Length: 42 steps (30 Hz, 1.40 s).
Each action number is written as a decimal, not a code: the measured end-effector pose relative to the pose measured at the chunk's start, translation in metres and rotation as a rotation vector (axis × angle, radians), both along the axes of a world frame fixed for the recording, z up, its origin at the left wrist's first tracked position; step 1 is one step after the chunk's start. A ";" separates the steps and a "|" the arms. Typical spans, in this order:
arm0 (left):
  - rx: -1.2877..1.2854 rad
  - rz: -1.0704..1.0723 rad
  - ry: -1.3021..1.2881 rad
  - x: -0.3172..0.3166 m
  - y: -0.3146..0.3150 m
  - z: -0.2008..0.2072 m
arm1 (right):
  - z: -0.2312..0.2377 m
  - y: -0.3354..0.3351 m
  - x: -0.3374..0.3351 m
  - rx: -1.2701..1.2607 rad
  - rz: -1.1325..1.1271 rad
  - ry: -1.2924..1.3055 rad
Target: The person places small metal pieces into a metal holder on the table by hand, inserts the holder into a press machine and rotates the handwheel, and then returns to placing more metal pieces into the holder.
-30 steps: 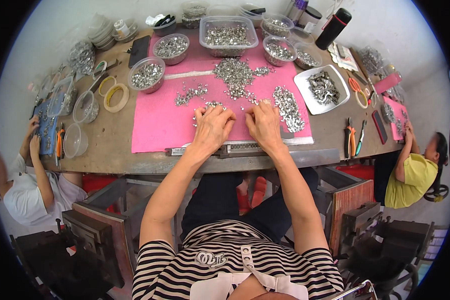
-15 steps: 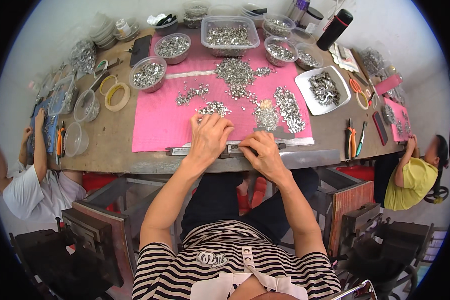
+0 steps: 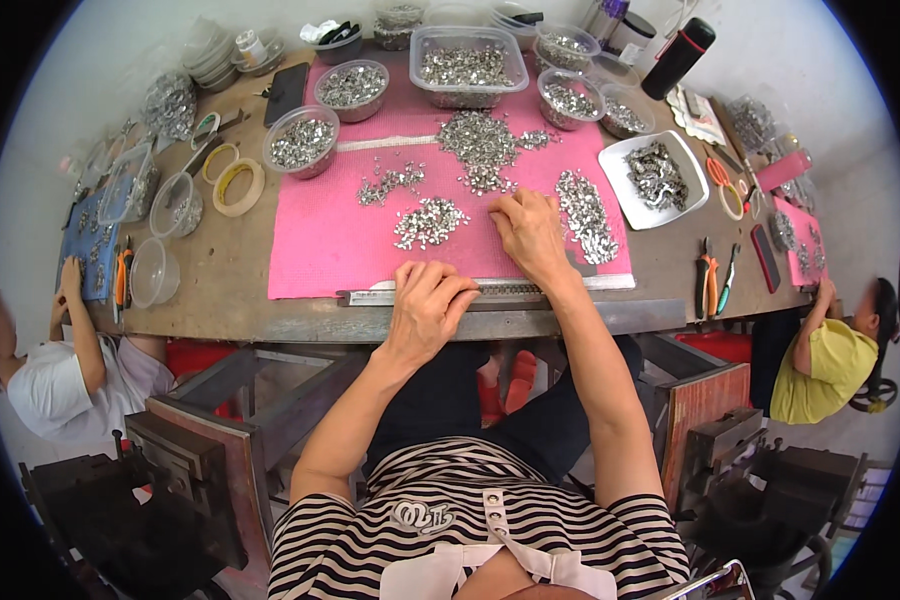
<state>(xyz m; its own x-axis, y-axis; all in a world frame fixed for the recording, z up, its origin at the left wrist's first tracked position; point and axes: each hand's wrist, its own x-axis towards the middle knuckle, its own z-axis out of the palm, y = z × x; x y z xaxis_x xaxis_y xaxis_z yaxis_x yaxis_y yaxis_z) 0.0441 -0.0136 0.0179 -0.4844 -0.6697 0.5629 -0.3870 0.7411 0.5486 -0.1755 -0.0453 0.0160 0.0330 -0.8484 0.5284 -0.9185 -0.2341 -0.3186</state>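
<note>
My left hand (image 3: 428,306) rests at the table's front edge with its fingers curled down onto a long metal rail (image 3: 370,297) that lies along the near side of a pink mat (image 3: 320,245). My right hand (image 3: 530,235) lies farther out on the mat, fingers spread, fingertips down between two heaps of small silver metal pieces: one heap (image 3: 430,222) to its left, a longer one (image 3: 585,215) to its right. A larger heap (image 3: 480,145) lies beyond. Whether the right fingertips pinch a piece is hidden.
Bowls of metal pieces (image 3: 300,142) and a clear tub (image 3: 467,65) line the mat's far side. A white tray (image 3: 670,205) sits right, tape rolls (image 3: 238,185) left, orange pliers (image 3: 710,275) near the right edge. Seated people (image 3: 50,370) (image 3: 830,360) flank the wooden table.
Both hands drew back from the heaps to the metal rail. The left hand has stayed there; the right hand has moved out again onto the mat between the heaps.
</note>
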 end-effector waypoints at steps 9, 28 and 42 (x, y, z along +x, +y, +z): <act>0.079 -0.014 0.110 0.002 -0.003 -0.003 | 0.013 0.021 0.009 0.043 0.064 -0.098; -0.028 0.053 -0.038 -0.024 -0.036 0.004 | 0.011 0.037 -0.011 0.085 0.043 -0.234; -0.019 -0.006 -0.196 -0.030 -0.051 0.002 | 0.009 0.028 -0.014 0.057 -0.046 -0.086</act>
<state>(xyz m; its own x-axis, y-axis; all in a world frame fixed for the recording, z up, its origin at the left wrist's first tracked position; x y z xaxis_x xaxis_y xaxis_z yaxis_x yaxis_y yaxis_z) 0.0140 -0.0643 0.0203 -0.5903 -0.6564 0.4698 -0.4806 0.7534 0.4488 -0.1898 -0.0171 0.0253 -0.0503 -0.8769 0.4781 -0.8965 -0.1713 -0.4086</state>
